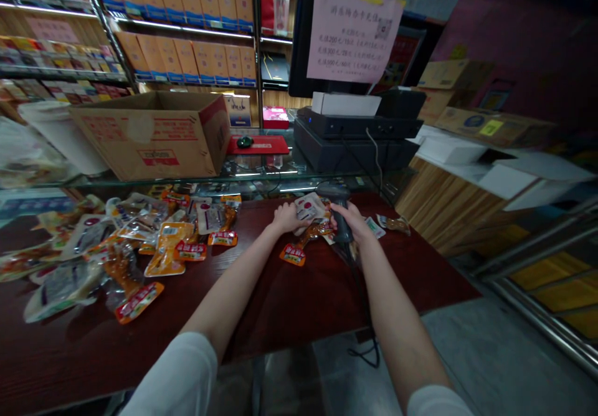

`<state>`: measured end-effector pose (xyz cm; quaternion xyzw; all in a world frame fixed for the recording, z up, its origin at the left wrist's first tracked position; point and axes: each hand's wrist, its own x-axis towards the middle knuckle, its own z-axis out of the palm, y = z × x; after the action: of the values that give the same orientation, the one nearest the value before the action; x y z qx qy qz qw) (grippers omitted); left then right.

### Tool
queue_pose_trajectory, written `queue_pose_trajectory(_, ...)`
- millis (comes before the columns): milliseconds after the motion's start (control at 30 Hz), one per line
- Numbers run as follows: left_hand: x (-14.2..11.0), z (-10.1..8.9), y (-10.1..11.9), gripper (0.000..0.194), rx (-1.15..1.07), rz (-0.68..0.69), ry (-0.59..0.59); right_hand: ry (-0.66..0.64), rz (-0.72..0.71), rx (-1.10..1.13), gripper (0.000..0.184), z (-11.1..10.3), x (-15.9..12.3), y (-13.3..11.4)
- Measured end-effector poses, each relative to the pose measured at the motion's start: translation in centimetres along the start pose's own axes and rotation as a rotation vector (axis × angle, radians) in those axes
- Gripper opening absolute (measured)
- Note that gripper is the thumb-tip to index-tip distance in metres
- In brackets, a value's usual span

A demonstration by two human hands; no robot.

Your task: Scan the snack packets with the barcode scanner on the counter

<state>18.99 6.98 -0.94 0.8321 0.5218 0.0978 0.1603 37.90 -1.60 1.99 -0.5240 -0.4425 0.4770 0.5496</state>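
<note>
My right hand (351,222) is wrapped round the handle of a black barcode scanner (342,222), whose cable hangs down past the table's front edge. Its head faces away from me and to the left. My left hand (286,218) grips the near edge of a white snack packet (309,207) with a dark red mark. Under and beside it lie other packets, one a clear pack of brown meat (314,234) with a red and orange label (293,255). To the left spreads a heap of vacuum-packed snacks (170,248).
An open cardboard box (154,132) and a white bucket (65,136) stand behind the heap. A cash register unit (355,136) with a monitor is at the back. Stray packets (395,224) lie right of the scanner. The table's right edge (448,273) borders a passage.
</note>
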Motion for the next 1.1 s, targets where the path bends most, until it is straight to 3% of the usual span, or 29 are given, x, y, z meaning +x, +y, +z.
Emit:
queue_pose_trajectory(167, -1.8, -0.4, -1.2, 0.057, -0.042, -0.104, 0.248, -0.081, 0.058, -0.053, 0.037, 0.5, -0.4, 0.0)
queue_pose_trajectory(367, -2.6, -1.1, -1.2, 0.048, 0.002, -0.123, 0.384, -0.128, 0.096, -0.087, 0.041, 1.5, -0.9, 0.1)
queue_pose_trajectory(1100, -2.5, -1.0, -1.9, 0.046, -0.039, -0.113, 0.402, -0.184, 0.065, -0.074, 0.037, 1.0, -0.9, -0.2)
